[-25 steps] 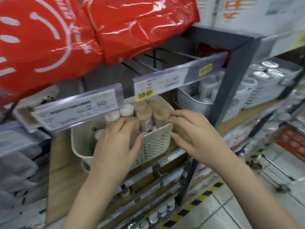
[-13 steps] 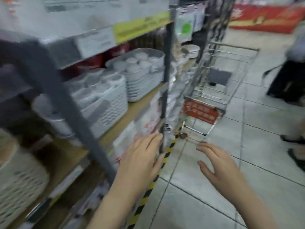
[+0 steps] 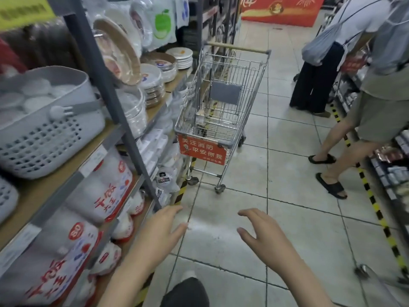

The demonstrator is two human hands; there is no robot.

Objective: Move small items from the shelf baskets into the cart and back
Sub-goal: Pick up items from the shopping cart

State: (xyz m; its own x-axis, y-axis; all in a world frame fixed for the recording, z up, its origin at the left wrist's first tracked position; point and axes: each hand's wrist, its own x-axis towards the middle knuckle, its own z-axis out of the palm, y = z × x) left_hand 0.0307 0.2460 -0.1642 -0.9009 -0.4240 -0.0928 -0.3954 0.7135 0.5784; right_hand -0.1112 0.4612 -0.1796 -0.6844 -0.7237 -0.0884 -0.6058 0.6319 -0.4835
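1. Far left, a grey perforated shelf basket [image 3: 47,138] of white lidded containers sits on the wooden shelf [image 3: 51,185]. The cream basket of small cork-topped jars that both hands were touching a second ago has left the view as the head turned right.
2. Further right on the shelf are stacked paper plates [image 3: 152,85].
3. Low centre, the left hand [image 3: 160,231] is out over the tiled floor [image 3: 287,196], fingers nearly straight and spread, holding nothing.
4. Beside it, the right hand [image 3: 263,233] is loosely curved, thumb apart, also empty.
5. Ahead of both hands stands the wire shopping cart [image 3: 221,103], well apart from them and closer than half a second ago; small items lie in its bottom, too blurred to name.
6. Judgement: empty hands suggest items were returned to the shelf and the next fetch from the cart begins.
7. Far right, a bystander's bare legs in black sandals [image 3: 330,186] share the aisle.
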